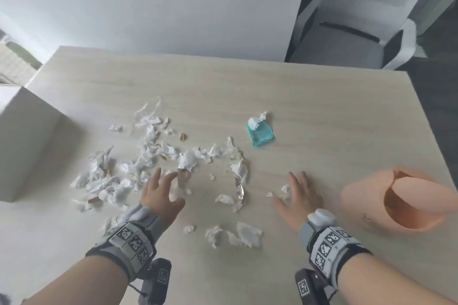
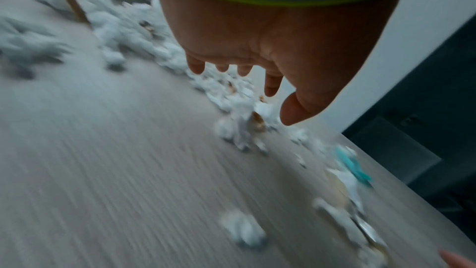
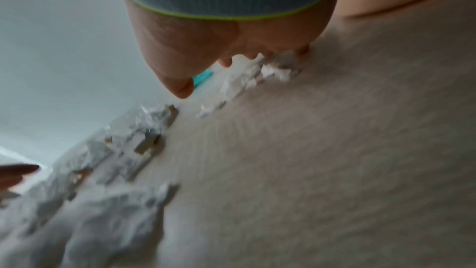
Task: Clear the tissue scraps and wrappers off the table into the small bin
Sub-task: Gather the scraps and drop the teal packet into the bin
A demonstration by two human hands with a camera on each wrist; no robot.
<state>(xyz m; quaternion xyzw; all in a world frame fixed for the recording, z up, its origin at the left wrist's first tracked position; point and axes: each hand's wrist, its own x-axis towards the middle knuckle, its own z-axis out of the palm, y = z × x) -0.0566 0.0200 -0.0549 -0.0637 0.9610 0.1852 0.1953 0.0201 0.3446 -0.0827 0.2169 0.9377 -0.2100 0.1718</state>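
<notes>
White tissue scraps (image 1: 148, 161) lie strewn over the left and middle of the pale wooden table (image 1: 322, 111). A crinkled silver wrapper (image 1: 240, 187) lies between my hands, and a teal wrapper (image 1: 261, 135) lies farther back. My left hand (image 1: 168, 186) hovers with spread fingers at the near edge of the scrap pile and holds nothing; the left wrist view shows the left hand (image 2: 257, 80) empty above the scraps (image 2: 231, 93). My right hand (image 1: 295, 190) is flat and open, fingers by a small scrap (image 1: 285, 189). The peach bin (image 1: 359, 198) sits tilted at the right.
A white box (image 1: 32, 146) stands on the table at the left, close to the pile. A grey chair (image 1: 359, 32) is beyond the far right corner. More scraps (image 1: 235, 233) lie near the front between my forearms. The table's right edge runs just past the bin.
</notes>
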